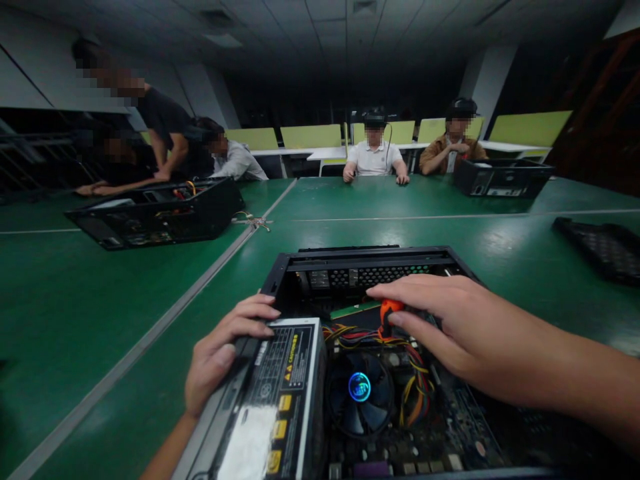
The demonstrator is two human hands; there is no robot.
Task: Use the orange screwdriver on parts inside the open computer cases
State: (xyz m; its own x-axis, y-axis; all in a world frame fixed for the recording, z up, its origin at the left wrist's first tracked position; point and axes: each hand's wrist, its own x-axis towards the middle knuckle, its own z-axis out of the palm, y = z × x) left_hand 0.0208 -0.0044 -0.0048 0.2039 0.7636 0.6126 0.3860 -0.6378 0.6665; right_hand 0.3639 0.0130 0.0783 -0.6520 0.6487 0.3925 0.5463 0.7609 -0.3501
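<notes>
An open black computer case (370, 255) lies in front of me, with a labelled power supply (295, 393) at its left and a round fan (360, 393) among coloured cables (417, 387). My left hand (220, 353) rests on the case's left edge beside the power supply, fingers bent and slightly apart. Above the cables, my right hand (450, 320) holds an orange and black screwdriver (390, 310) upright between thumb and fingers. The tool's tip is hidden down in the case. Behind it shows part of a green circuit board (353, 310).
Another open computer case (160, 217) stands at the far left, a third (505, 179) at the far right. A black panel (600, 247) lies at the right on the green table (150, 313). Loose cables (255, 221) lie on the table seam. Several people are around the table.
</notes>
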